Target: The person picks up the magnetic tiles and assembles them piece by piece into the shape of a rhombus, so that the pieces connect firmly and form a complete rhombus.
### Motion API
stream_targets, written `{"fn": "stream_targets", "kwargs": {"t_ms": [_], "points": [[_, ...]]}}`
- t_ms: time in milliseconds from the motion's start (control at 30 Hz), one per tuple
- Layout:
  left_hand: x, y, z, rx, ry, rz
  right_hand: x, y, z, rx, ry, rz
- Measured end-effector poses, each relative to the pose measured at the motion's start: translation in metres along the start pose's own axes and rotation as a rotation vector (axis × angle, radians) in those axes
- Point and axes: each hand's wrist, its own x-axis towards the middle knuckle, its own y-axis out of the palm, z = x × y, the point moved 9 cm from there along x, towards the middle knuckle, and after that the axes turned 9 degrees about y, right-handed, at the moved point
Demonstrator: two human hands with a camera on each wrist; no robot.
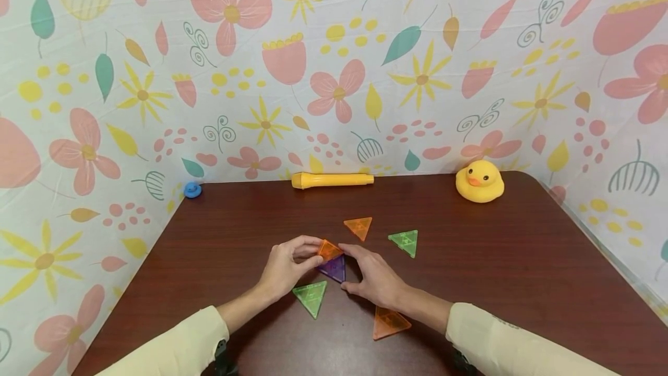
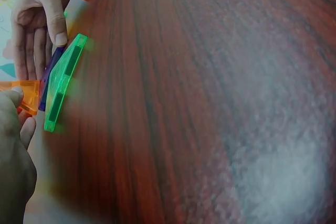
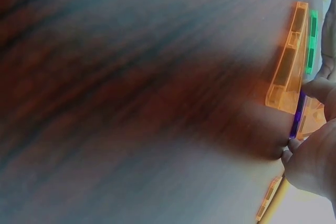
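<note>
My left hand pinches an orange triangular magnetic tile between thumb and fingers. Its lower edge meets a purple triangular tile, and the orange one looks tilted up from it. My right hand holds the purple tile at its right side, index finger at the far corner and thumb at the near one. In the left wrist view, the purple tile appears behind a green triangular tile. That green tile lies in front of my left hand; another orange tile is partly under my right wrist.
Farther back lie an orange triangle and a green triangle. Along the table's back edge are a yellow microphone-shaped toy, a yellow rubber duck and a small blue duck. A flowered cloth hangs behind.
</note>
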Motion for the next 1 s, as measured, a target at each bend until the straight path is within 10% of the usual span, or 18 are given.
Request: {"fn": "stream_targets", "kwargs": {"t_ms": [1000], "points": [[-0.015,-0.025,0.003,-0.005,0.000,0.080,0.000,0.002,-0.002,-0.001,0.020,0.001]]}}
